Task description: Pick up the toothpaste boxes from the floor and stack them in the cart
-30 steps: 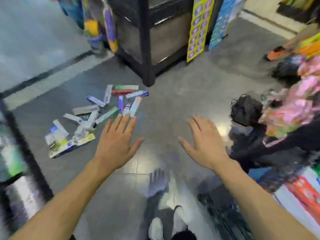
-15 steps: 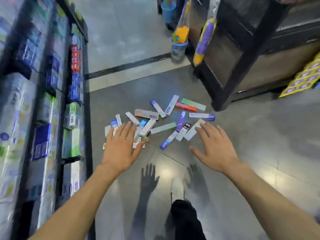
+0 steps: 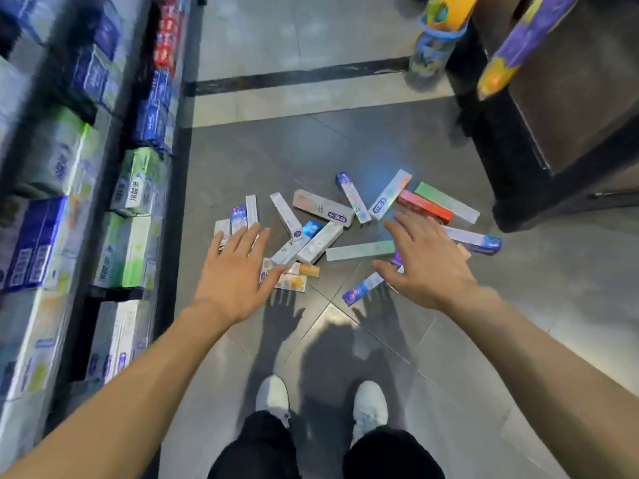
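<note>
A: What occupies the centre of the head view?

B: A loose heap of toothpaste boxes (image 3: pixel 320 242) scattered on the grey tiled floor (image 3: pixel 345 146), lying flat at mixed angles, several overlapping. A red box (image 3: pixel 423 206) and a green box (image 3: pixel 447 202) lie side by side at the heap's right edge; a pale mint box (image 3: pixel 359 251) lies near the middle.

A: And the hands?

B: The left hand (image 3: pixel 235 274) is stretched palm-down over the heap's left side, fingers (image 3: pixel 242 238) straight and spread apart, holding nothing. The right hand (image 3: pixel 428 267) is extended over the right side, its fingers likewise spread and empty. Whether either touches a box cannot be told; both shadows fall on the floor below them.

A: The surroundings?

B: Shelves (image 3: pixel 86 202) stocked with boxed goods run along the left. A dark display stand (image 3: pixel 539 140) occupies the upper right. Two white shoes (image 3: pixel 273 395) stand at the lower edge. No cart is in view.
</note>
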Demonstrator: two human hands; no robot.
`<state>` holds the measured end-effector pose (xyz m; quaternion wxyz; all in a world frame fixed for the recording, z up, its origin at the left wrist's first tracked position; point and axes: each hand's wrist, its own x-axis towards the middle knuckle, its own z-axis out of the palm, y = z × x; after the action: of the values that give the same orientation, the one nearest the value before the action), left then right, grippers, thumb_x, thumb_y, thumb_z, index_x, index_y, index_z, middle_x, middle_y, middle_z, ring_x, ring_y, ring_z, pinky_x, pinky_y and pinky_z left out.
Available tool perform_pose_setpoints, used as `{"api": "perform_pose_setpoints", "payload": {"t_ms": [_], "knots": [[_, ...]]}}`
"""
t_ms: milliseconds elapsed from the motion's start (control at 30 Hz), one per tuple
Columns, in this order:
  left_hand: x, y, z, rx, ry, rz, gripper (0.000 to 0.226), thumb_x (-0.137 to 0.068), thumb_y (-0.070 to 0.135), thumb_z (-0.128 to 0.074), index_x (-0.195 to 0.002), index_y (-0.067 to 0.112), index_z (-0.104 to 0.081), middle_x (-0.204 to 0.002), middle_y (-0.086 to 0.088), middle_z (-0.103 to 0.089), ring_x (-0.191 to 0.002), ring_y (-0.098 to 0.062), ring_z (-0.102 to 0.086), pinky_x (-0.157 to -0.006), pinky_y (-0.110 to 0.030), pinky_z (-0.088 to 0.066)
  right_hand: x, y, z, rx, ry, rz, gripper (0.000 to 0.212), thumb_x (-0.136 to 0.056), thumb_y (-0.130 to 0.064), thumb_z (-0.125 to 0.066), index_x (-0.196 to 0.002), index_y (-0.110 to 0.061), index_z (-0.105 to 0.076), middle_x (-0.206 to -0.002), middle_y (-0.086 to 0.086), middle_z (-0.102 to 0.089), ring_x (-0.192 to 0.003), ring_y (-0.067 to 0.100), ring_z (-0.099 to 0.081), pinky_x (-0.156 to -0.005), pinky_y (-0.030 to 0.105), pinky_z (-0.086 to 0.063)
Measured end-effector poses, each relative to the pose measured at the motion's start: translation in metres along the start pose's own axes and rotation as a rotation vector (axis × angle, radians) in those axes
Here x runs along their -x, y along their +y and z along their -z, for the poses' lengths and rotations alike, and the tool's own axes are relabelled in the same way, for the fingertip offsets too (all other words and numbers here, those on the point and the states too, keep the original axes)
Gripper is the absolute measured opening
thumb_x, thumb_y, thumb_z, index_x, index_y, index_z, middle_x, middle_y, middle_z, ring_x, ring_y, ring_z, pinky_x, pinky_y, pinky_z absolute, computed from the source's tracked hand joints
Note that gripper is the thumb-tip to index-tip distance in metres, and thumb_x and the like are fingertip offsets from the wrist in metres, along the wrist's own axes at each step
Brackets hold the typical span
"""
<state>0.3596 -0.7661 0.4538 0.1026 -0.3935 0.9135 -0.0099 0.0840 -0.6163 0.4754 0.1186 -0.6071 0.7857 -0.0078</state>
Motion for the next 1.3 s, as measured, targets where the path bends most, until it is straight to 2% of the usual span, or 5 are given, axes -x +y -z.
{"api": "perform_pose_setpoints", "payload": {"t_ms": [433,600,767,933,1300], "knots": [[-0.092,-0.03,-0.268,0.019,0.02,-0.033,0.084,-0.094,0.067,-0.012,-0.154,0.014,-0.038,-0.158,-0.008,-0.04,-0.143,-0.027,-0.041,-0.119,-0.052,-0.027,-0.122,0.021,-0.27,0.042,0.043,0.087,0.072,-0.091,-0.056,-0.059,-0.146,-0.01,-0.046,-0.15,0.014,-0.046,-0.14,0.033,-0.041,-0.12,0.047,-0.026],[-0.119,-0.03,-0.349,-0.008,0.038,-0.05,0.076,-0.099,0.066,-0.03,-0.157,0.017,-0.03,-0.163,-0.004,-0.032,-0.147,-0.022,-0.033,-0.121,-0.045,-0.021,-0.154,0.033,-0.344,0.044,0.057,0.106,0.072,-0.091,-0.053,-0.063,-0.144,-0.006,-0.049,-0.149,0.02,-0.047,-0.138,0.038,-0.044,-0.117,0.048,-0.032],[-0.129,-0.054,-0.382,0.004,0.016,-0.059,0.082,-0.095,0.069,-0.024,-0.153,0.013,-0.04,-0.157,-0.008,-0.042,-0.143,-0.027,-0.04,-0.117,-0.046,-0.028,-0.182,0.043,-0.384,0.09,0.022,0.107,0.074,-0.092,-0.059,-0.054,-0.143,-0.005,-0.05,-0.148,0.022,-0.049,-0.135,0.04,-0.046,-0.114,0.05,-0.037],[-0.128,-0.083,-0.386,-0.022,-0.014,0.02,0.087,-0.09,0.07,-0.015,-0.155,0.015,-0.035,-0.158,-0.007,-0.04,-0.145,-0.026,-0.037,-0.119,-0.046,-0.028,-0.185,0.056,-0.392,0.125,-0.02,0.072,0.075,-0.091,-0.059,-0.056,-0.148,-0.012,-0.043,-0.152,0.016,-0.044,-0.138,0.037,-0.043,-0.115,0.048,-0.034],[-0.156,-0.056,-0.402,0.08,0.047,0.001,0.09,-0.09,0.074,-0.014,-0.156,0.015,-0.034,-0.16,-0.007,-0.037,-0.146,-0.024,-0.036,-0.118,-0.043,-0.028,-0.213,0.064,-0.416,0.125,-0.08,0.014,0.078,-0.093,-0.06,-0.054,-0.154,-0.015,-0.034,-0.158,0.012,-0.037,-0.143,0.031,-0.036,-0.118,0.043,-0.027]]}}
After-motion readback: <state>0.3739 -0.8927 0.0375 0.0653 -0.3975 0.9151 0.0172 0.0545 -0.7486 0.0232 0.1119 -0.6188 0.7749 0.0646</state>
